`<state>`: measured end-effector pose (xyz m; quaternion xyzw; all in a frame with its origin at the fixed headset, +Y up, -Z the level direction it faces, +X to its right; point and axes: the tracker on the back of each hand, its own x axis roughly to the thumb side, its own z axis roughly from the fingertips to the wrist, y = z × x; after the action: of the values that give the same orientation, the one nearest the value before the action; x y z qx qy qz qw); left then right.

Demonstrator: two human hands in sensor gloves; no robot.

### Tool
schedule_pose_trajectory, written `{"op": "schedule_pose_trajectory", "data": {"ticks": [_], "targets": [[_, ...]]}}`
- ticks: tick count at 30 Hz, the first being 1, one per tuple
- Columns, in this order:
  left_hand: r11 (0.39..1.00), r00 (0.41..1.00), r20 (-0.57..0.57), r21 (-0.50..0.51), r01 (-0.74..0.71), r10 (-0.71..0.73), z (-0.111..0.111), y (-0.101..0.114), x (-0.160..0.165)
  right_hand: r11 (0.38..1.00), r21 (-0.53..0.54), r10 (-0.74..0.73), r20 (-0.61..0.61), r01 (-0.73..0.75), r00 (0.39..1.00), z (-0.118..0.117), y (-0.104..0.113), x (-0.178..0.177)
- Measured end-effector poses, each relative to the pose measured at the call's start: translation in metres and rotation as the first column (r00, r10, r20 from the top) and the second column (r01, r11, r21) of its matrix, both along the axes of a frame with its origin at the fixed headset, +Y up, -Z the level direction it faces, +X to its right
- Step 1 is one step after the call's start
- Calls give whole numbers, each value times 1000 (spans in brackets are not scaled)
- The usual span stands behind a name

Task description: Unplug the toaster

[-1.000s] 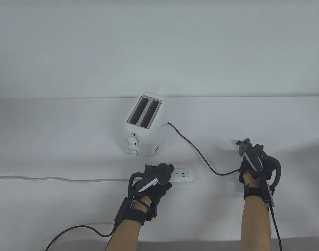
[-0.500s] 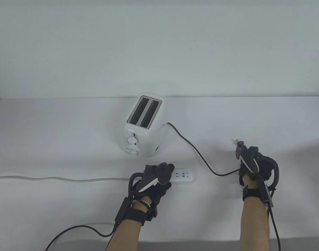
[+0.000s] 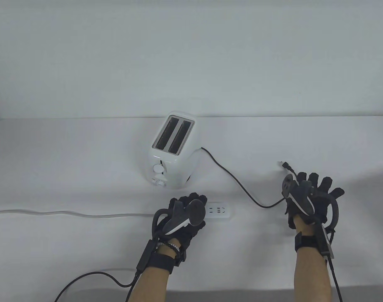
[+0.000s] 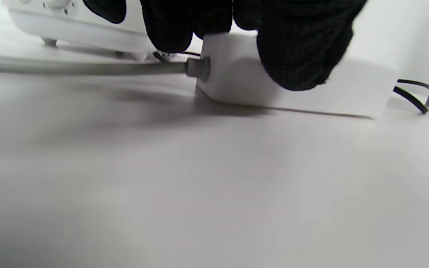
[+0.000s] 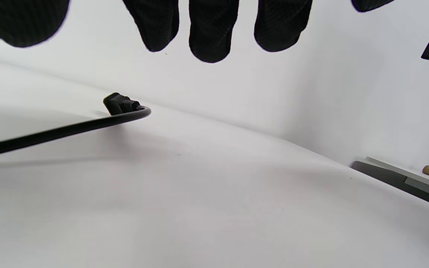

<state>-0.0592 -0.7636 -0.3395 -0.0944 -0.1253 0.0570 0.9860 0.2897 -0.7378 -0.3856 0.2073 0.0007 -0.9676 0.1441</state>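
Toaster: the white toaster (image 3: 174,151) is seen standing upright near the middle of the bench (image 3: 84,151); it is judged rigid and fairly light, so it could be dragged by a hard pull on its lead.
Cord: a thin black cord (image 3: 238,185) is run from the toaster's right side across the bench to the plug; it is judged limp and springy, a poor place to take hold.
Plug: the black plug (image 3: 285,165) is seen out of the strip, lying on the bench just beyond the right hand, its prongs pointing away; in the right wrist view the plug (image 5: 119,103) is seen apart from the gloved fingertips (image 5: 210,41); it is judged small, hard and stiff, best taken by its moulded body and not by the cord.
Power strip: the white power strip (image 3: 221,211) is laid in front of the toaster, its visible sockets bare; its grey lead (image 3: 68,215) is run off to the left edge.
Left grip: the left hand (image 3: 186,217) is rested on the strip's left end, the fingers (image 4: 300,56) pressed down over its top; the strip is judged light and likely to slide if not pinned.
Right grip: the right hand (image 3: 310,196) is spread wide, fingers fanned, and nothing is held in it.
Progress: the unplugging is judged done, with only the hands left to be lifted away.
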Motion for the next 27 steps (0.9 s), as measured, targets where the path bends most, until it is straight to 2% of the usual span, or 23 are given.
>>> {"op": "schedule_pose_trajectory", "data": {"ticks": [4,14,20,27], "targets": [[999,1000,-11,39,-9,10,3,9,-2,999,-2,-34,-18,34,999,10,6,-7],[995,997,-56,83,64,-59,13,39,-26,993,39,-102,-177,111,979,38,23,-48],[993,992,-105,85,81,-72,27,47,-47,989,50,-123,-239,138,963,51,29,-75],[992,983,-163,84,95,-80,39,46,-71,986,42,-143,-304,163,942,66,23,-105]]}}
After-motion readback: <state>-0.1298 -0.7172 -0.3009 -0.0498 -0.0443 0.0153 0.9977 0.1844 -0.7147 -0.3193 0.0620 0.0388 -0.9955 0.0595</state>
